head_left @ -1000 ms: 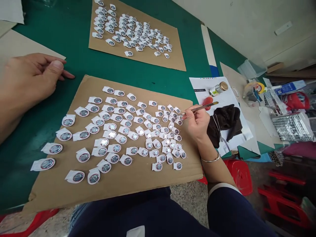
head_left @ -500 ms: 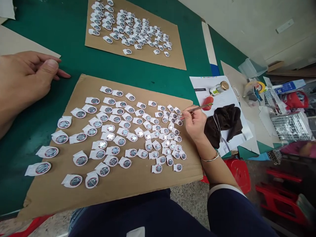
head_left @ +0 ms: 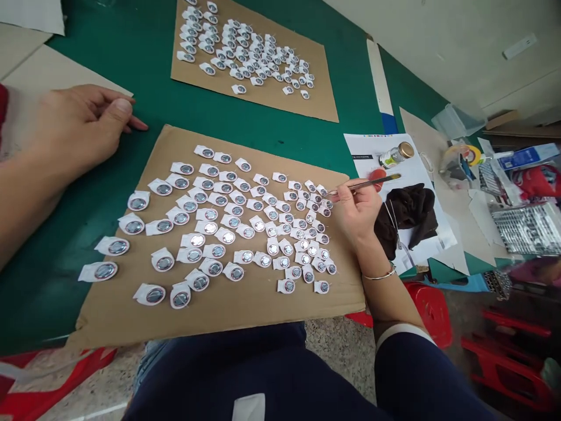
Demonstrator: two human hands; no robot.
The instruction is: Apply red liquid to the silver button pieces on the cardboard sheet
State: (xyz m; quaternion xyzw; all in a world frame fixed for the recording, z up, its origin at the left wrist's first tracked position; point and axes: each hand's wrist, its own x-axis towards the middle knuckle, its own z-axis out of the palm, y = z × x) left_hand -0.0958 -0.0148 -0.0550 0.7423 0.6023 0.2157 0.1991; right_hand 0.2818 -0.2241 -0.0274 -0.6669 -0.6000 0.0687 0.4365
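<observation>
My right hand (head_left: pixel 360 209) pinches a slender dark tool (head_left: pixel 374 182) with a gold-coloured back end. Its thin front end points at small round metallic pieces (head_left: pixel 315 207) near the right edge of a brown cardboard sheet (head_left: pixel 245 304). Whether the tip touches one cannot be made out. Many such pieces with dark-red rims, each on a white tab (head_left: pixel 163 227), lie spread across that sheet; some overhang its left edge. Over the left of the green table, my left hand (head_left: pixel 94 123) has loosely bent fingers, partly apart, with nothing visible in them.
A second cardboard sheet (head_left: pixel 324 108) full of similar pieces lies farther back. On white paper (head_left: pixel 359 143) at the right are a small jar (head_left: pixel 397 154), a red object (head_left: pixel 377 178) and dark brown cloth (head_left: pixel 409 210). Red stools (head_left: pixel 432 310) stand below the table.
The view has shifted, so the sheets and both hands sit farther right in the picture. My right hand still grips the tool near the same pieces; my left hand remains left of the sheet.
</observation>
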